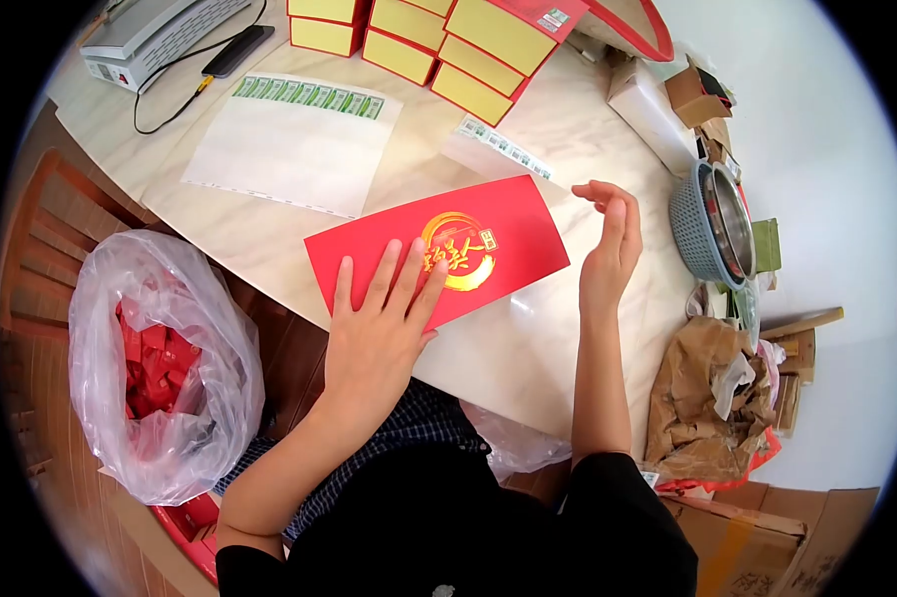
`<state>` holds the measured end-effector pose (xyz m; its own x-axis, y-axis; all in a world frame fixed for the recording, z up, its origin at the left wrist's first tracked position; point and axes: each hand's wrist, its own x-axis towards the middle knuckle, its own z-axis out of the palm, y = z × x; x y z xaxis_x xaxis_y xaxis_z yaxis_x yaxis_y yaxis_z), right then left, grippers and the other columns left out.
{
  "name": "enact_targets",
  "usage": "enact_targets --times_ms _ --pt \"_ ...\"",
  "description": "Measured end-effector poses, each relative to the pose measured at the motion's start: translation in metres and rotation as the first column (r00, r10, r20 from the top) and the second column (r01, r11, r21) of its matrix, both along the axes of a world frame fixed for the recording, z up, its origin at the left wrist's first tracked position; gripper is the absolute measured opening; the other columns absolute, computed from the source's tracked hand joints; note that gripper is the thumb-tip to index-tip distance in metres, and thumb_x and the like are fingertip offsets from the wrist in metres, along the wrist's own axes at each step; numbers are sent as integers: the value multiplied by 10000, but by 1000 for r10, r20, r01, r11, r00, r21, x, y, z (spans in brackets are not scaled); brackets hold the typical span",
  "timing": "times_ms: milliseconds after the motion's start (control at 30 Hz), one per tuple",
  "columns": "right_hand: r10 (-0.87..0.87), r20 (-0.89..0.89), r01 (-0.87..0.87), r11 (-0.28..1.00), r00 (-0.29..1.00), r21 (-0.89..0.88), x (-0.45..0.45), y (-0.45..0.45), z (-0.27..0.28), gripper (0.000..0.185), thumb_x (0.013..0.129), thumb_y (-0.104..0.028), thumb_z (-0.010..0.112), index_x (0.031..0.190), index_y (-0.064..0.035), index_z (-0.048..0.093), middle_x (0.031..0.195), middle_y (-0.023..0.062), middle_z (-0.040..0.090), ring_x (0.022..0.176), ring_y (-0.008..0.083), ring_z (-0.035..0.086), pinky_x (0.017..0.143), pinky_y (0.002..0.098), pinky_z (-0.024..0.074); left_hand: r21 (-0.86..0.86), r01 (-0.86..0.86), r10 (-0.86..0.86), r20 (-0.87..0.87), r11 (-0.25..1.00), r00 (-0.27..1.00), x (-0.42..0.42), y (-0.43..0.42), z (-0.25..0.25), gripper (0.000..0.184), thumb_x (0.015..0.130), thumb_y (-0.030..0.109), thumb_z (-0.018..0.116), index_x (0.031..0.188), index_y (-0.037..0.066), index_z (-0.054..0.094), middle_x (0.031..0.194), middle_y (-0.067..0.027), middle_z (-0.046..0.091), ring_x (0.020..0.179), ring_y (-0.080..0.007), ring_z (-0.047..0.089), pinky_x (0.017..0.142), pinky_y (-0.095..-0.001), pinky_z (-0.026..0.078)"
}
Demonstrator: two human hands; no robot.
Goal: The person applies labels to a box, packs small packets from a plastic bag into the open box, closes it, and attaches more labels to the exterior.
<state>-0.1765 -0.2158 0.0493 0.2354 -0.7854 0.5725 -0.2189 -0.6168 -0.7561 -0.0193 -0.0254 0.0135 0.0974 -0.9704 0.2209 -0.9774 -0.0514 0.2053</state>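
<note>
A flat red box with a gold ring emblem and gold characters lies slantwise on the marble-patterned table. My left hand rests on its left part, fingers spread and flat on the lid. Beyond the box's right end, my right hand is raised with its fingers bent loosely, and I see nothing in it. Its fingertips are close to a strip of green-and-white stickers behind the box. Farther left lies a white backing sheet, with one row of green stickers along its top edge.
Stacked red-and-yellow boxes stand at the back. A scale and a phone with a cable sit back left. On the left is a plastic bag of red packets. A blue basket and crumpled brown paper are at right.
</note>
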Motion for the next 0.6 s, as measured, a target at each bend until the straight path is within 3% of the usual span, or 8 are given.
enact_targets --times_ms 133,200,267,333,400,467,533,600 --pt "41 -140 -34 998 989 58 9 -14 -3 237 985 -134 444 1127 -10 587 1006 105 660 982 221 579 930 341 417 8 11 -12 112 1000 994 0 1 -6 779 752 248 746 1441 147 396 1512 -108 336 1408 -274 295 1126 -561 206" --pt "-199 -501 -31 910 842 -414 10 -33 -7 264 905 -88 536 1151 -8 588 1011 132 658 992 295 587 915 375 433 6 16 -16 126 1000 992 2 2 -5 787 745 232 751 1441 142 394 1513 -110 335 1404 -275 304 1125 -563 206" --pt "-219 -576 -85 887 788 -454 0 -55 -18 341 837 -51 583 1177 -25 597 1030 154 653 997 330 586 883 389 458 0 23 -23 145 1000 989 2 4 1 796 738 216 757 1441 138 392 1513 -111 334 1399 -275 313 1124 -566 206" --pt "-1 -721 -75 994 693 -74 -8 -80 -33 303 851 -42 573 1147 -53 634 1037 140 658 963 303 606 838 392 481 36 77 -73 -102 996 992 6 8 12 735 774 198 730 1431 126 407 1507 -123 340 1398 -278 314 1135 -543 195" --pt "-59 -739 -32 994 671 -109 0 -82 -27 262 860 -26 559 1094 -66 672 1054 140 660 942 279 628 763 376 500 -33 100 -104 -173 994 979 13 8 14 664 820 241 694 1411 99 427 1460 -139 400 1364 -271 366 1123 -505 241" --pt "-135 -468 125 991 873 -52 7 -65 -15 245 862 15 543 1042 -60 690 1046 123 668 935 256 639 708 347 502 -98 98 -120 -242 990 963 24 9 15 605 866 285 659 1392 72 448 1412 -155 461 1330 -264 419 1111 -468 287" --pt "-70 -365 19 989 928 -144 23 -29 7 264 843 47 542 1029 -62 694 1041 121 668 941 251 639 682 333 500 -83 -72 -61 -961 994 270 39 6 16 534 948 331 560 1383 44 445 1347 -138 534 1271 -270 486 1091 -417 332" --pt "-7 -252 -114 880 968 -461 34 -5 9 391 727 138 550 1022 -67 705 1004 112 667 905 246 631 628 305 495 -155 -205 -167 -985 966 -39 58 2 21 591 1035 438 321 1405 -21 361 1291 -184 558 1235 -248 512 1067 -403 368"
